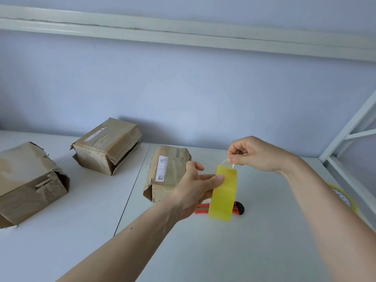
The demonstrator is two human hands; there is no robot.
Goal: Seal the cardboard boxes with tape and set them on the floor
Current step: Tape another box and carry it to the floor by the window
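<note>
Head view: a white surface (pixel 203 251) is seen against a pale wall, and three worn cardboard boxes are set on it; none is on the floor, and the floor itself is not shown. The left box (pixel 30 184) is placed at the near left edge with its torn end flaps gaping; the middle box (pixel 106 145) is placed further back by the wall, its side flap hanging loose; the right box (pixel 168 171) is laid nearest the hands, with an end flap open. No fresh tape is seen over any open seam, so the sealing is judged not yet begun on all three; every box is left to be taped and set down.

The left hand (pixel 195 192) is raised above the surface, partly in front of the right box; the yellow tape roll (pixel 222 194) is gripped edge-on between its thumb and fingers (pixel 215 178). The right hand (pixel 256 154) is held just above the roll, wrist bent, fingers curled; the loose tape end (pixel 225 162) is pinched between thumb and forefinger and lifted a little off the roll. A red cutter (pixel 238 208) is left on the surface behind the roll, partly hidden; a second thin yellow ring (pixel 343 195) is partly hidden by the right forearm.
</note>
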